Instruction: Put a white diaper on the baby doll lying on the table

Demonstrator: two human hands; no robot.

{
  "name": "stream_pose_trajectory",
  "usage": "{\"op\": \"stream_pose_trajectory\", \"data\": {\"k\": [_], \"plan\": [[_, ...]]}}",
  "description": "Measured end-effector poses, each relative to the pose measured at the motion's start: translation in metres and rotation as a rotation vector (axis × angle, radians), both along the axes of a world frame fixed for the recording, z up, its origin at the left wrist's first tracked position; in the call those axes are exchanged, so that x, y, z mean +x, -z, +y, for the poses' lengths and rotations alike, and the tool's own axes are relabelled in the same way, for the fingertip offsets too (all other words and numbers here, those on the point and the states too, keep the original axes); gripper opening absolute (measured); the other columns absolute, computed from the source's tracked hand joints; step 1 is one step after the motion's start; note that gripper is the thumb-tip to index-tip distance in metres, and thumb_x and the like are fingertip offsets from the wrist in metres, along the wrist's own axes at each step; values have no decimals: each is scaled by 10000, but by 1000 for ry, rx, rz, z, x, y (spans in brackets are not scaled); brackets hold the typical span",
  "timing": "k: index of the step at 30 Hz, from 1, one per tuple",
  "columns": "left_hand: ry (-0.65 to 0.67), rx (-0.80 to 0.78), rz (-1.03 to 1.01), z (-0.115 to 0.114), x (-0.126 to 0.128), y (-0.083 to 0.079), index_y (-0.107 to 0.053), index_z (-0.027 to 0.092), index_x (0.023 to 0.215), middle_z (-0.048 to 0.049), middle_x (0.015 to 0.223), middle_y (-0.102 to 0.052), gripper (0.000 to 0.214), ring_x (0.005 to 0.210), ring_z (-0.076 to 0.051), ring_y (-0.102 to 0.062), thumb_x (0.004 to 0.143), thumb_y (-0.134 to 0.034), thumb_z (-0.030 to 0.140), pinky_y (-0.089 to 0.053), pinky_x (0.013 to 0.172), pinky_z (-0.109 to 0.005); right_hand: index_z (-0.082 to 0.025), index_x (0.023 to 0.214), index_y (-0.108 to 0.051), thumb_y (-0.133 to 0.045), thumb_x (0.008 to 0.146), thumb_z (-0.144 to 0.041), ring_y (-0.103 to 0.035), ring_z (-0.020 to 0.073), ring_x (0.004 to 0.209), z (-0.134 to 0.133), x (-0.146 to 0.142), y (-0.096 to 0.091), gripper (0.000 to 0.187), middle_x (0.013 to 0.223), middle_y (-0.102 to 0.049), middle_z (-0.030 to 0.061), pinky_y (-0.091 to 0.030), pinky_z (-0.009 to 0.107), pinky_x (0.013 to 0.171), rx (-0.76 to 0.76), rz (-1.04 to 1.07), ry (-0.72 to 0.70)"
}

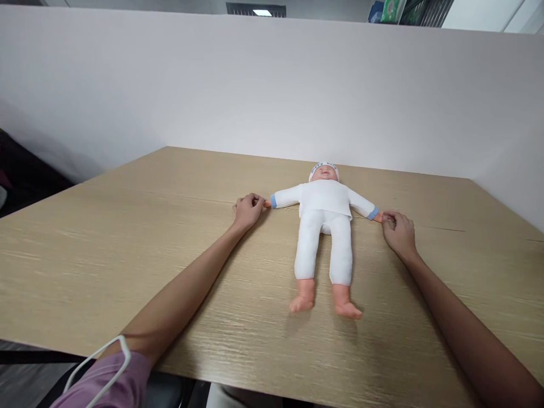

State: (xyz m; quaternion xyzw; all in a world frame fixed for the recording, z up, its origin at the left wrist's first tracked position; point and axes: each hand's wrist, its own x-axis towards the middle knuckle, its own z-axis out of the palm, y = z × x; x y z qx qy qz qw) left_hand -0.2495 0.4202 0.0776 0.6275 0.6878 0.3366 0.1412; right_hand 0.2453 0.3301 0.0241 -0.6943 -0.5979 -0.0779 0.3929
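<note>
Head view: a pale wood tabletop [127, 238] fills most of the scene, closed off along its far edge by a tall white partition [238, 85]. Over the top of that partition show a green package [391, 10], something blue beside it and a dark panel with a bright patch. A black item [29, 175], too dark to make out, sits beyond the left edge. A thin dark seam line [444, 229] marks the wood near the right hand [398, 232]. A white cord [125, 348] loops across the left arm by the purple sleeve [110, 379].

Both bare forearms reach inward from the lower corners, low over the wood, the left hand [249, 211] a little farther off than the right. Each grip is closed to a small pinch, fingers curled, on one hand of the doll [325, 198]. It lies face up between them, arms spread, head toward the partition and feet toward the person, in white clothes with blue cuffs and a printed cap [314, 170].
</note>
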Motion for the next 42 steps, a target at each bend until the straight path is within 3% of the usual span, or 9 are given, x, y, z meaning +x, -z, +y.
{"op": "stream_pose_trajectory", "data": {"k": [8,15,23,30,38,42], "plan": [[46,-12,27,-5,3,-3,-682,237,933,-82,987,-805,223,1110,-317,-665,933,-532,401,-371,1122,-490,-200,914,-696,-525,884,-326,-646,318,962,1,1,-1,214,983,-766,156,-458,468,951,-2,-13,-5],[62,-22,43,-4,4,-3,-690,233,978,-97,1015,-808,235,1131,-337,-665,945,-526,398,-367,1125,-506,-219,877,-656,-541,850,-300,-647,310,933,0,-2,-2,143,962,-758,140,-458,468,956,-10,-10,17],[77,-17,26,-3,3,-3,-697,232,1028,-82,1022,-823,244,1141,-317,-682,935,-531,384,-354,1134,-497,-201,982,-664,-556,864,-367,-635,288,871,3,2,0,231,945,-749,125,-492,448,895,-8,48,76],[73,-6,11,-5,5,-4,-705,221,1045,-104,1092,-833,257,1156,-315,-704,952,-511,360,-349,1142,-510,-200,936,-665,-554,860,-373,-617,288,886,7,2,-1,219,954,-744,141,-478,458,910,-6,64,103],[94,22,1,-18,4,-9,-720,222,1065,-124,1214,-814,316,1216,-324,-691,1006,-478,415,-376,1136,-491,-210,897,-627,-506,901,-309,-589,286,949,2,-5,-8,156,961,-719,137,-447,443,955,1,53,59],[96,58,-16,-35,4,-12,-707,196,1114,-151,1230,-793,348,1141,-312,-717,1016,-441,396,-442,1082,-473,-214,901,-601,-514,915,-313,-572,290,975,-13,-14,-16,132,975,-699,150,-443,453,981,22,73,54]]}}
